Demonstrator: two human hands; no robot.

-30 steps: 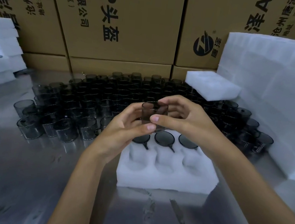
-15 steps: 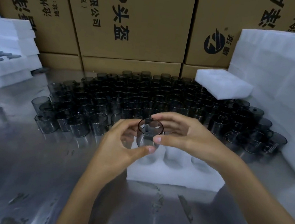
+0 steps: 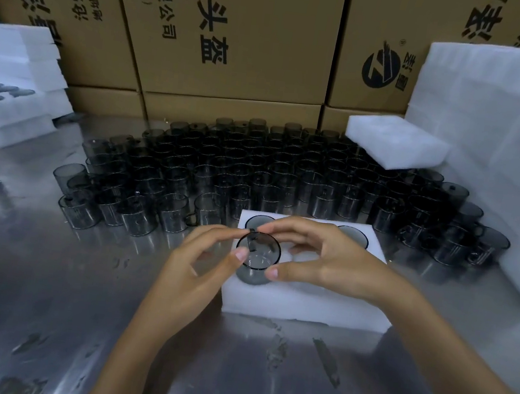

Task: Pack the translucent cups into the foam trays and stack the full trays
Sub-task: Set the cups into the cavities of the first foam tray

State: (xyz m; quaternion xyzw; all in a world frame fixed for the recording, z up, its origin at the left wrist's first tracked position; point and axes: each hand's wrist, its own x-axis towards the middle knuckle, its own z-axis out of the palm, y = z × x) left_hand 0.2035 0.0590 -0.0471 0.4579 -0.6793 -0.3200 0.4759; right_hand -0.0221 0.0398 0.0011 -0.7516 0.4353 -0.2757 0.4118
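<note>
Cup [image 3: 258, 251] pinched by both hands' grip, left hand [image 3: 201, 261] and right hand [image 3: 325, 264], over near-left pocket of foam tray [image 3: 304, 303]; tilted entry could jam it.

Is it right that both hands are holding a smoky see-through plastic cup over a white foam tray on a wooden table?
Not quite. The table is shiny metal, not wood; the head view shows reflections on it. The rest holds: the left hand and right hand pinch the smoky translucent plastic cup over the white foam tray.
</note>
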